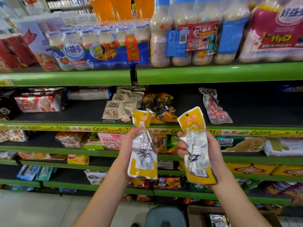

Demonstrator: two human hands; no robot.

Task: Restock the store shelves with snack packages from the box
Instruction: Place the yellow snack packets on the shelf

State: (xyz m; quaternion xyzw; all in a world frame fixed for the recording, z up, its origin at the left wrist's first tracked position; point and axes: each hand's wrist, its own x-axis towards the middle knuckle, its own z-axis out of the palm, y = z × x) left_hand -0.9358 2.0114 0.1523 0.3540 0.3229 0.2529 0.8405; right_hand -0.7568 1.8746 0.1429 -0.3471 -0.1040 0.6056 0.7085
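At frame centre, my left hand [131, 145] and right hand [208, 148] each grip a yellow snack pouch [142, 154], [196, 154] mid-body; light, floppy, slick film, so I pinch firmly.

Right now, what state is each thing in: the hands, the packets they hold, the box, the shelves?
Left hand: closed around a yellow and silver snack packet, held upright.
Right hand: closed around a second yellow and silver snack packet, upright, tilted slightly.
Brown cardboard box: open, packets inside.
Green-edged middle shelf: partly filled, bare stretch at right.
Red and white snack packet: lying flat on that shelf.
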